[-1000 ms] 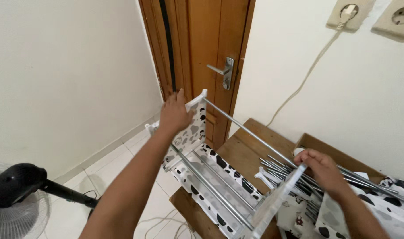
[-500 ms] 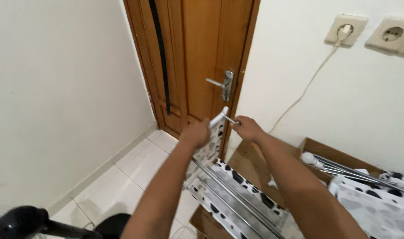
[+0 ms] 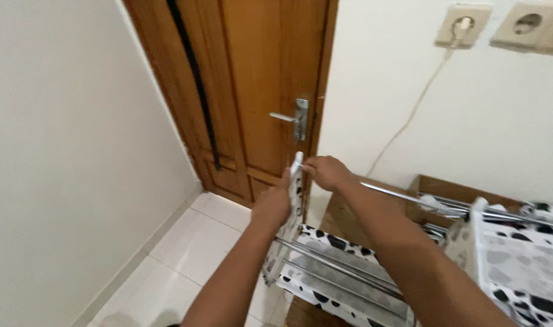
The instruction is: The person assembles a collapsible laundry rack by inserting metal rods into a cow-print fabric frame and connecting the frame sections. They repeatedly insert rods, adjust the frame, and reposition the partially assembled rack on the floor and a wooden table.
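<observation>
The left hand (image 3: 274, 204) is gripping the upright end panel of the white, black-spotted fabric-and-metal-rod rack (image 3: 325, 266), near the wooden door (image 3: 252, 91), while the right hand (image 3: 326, 172) is pinching the panel's top corner with fingers pressed together. The panel is standing tilted above the white tiled floor (image 3: 191, 248); if either grip is loosening, the silver rods (image 3: 343, 266) could be slipping from their sockets and the frame folding sideways.

The rack's cow-print cover (image 3: 325, 242) looks like matt cloth over smooth, shiny metal rods (image 3: 337, 266), near a glossy varnished wooden door (image 3: 258, 91) with a metal handle (image 3: 294, 118).
</observation>
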